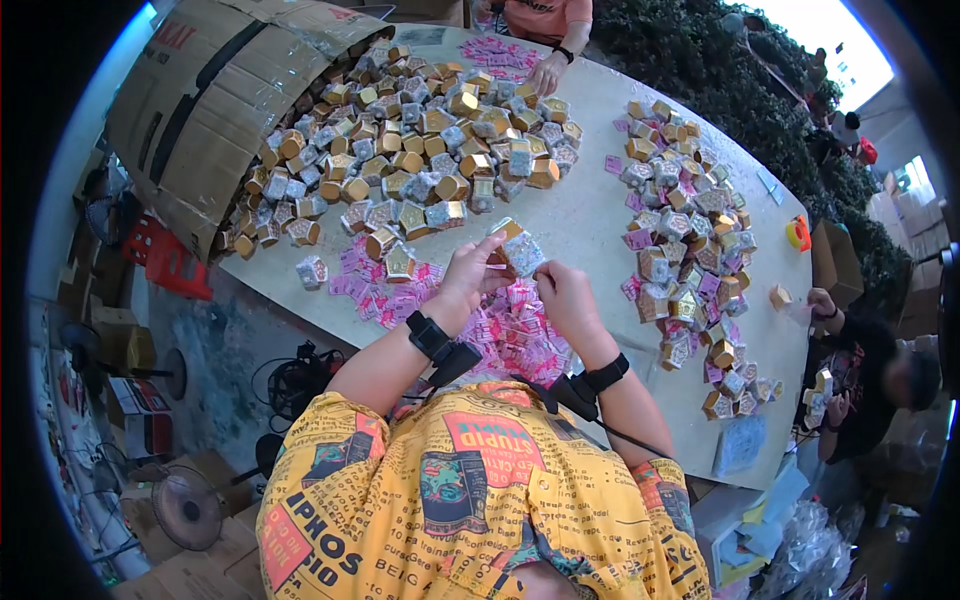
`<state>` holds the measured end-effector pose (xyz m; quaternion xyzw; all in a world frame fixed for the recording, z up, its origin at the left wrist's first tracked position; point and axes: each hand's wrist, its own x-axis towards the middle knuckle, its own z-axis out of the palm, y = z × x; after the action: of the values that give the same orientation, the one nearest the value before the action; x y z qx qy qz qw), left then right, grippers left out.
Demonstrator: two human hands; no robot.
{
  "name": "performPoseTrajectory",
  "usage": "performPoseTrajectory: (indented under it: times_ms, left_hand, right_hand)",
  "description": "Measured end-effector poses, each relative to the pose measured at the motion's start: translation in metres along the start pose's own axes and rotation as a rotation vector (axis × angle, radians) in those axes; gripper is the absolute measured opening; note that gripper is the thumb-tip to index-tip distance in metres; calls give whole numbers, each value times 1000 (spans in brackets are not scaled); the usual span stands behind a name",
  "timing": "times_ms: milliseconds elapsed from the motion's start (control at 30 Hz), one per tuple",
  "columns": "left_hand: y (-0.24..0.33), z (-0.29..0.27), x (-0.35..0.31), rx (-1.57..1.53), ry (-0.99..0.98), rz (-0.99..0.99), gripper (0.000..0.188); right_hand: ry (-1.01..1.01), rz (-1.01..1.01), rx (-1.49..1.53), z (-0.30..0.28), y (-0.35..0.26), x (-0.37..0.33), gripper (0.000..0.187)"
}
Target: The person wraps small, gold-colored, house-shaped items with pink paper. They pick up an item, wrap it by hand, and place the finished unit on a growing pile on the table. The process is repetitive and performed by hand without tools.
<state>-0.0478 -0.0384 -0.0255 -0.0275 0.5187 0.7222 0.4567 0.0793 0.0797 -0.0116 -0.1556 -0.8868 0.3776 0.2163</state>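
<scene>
My left hand (466, 280) is closed around a small many-sided gold piece (521, 250) with sparkly white faces, held above the table in front of my chest. A thin pinkish strip shows by the left fingers. My right hand (567, 293) is at the piece's lower right side, thumb and fingers pinched together. What that pinch holds, if anything, is too small to make out. Below both hands lies a heap of small pink printed tags (515, 335). Ahead and to the left spreads a big pile of similar gold and white pieces (410, 140).
A large cardboard box (205, 100) lies tipped at the table's left. A row of pieces mixed with pink tags (690, 240) runs along the right, near an orange tape roll (798, 234). One co-worker's hand (549, 74) rests at the far edge; another person (870, 365) handles pieces at right.
</scene>
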Motion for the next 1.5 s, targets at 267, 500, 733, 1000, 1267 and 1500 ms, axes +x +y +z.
performPoseTrajectory:
  times_ms: [267,500,733,1000,1267,1500]
  left_hand:
    - [-10,0,10,-61,-101,-123,40]
    - [-17,7,10,-42,-136,-168,44]
    - [-18,18,6,-9,-168,-195,42]
    - [-34,6,17,75,-148,-207,42]
    - [-56,13,37,92,-149,-232,44]
    - [-43,29,24,216,-122,-306,49]
  right_hand:
    - [-219,430,684,-21,12,-9,14]
    - [-159,434,897,-20,24,-24,14]
    - [-146,444,901,-24,33,-30,12]
    - [-32,451,804,-1,44,-35,16]
    - [114,598,903,11,59,-50,19]
    - [298,618,698,-62,93,-47,19]
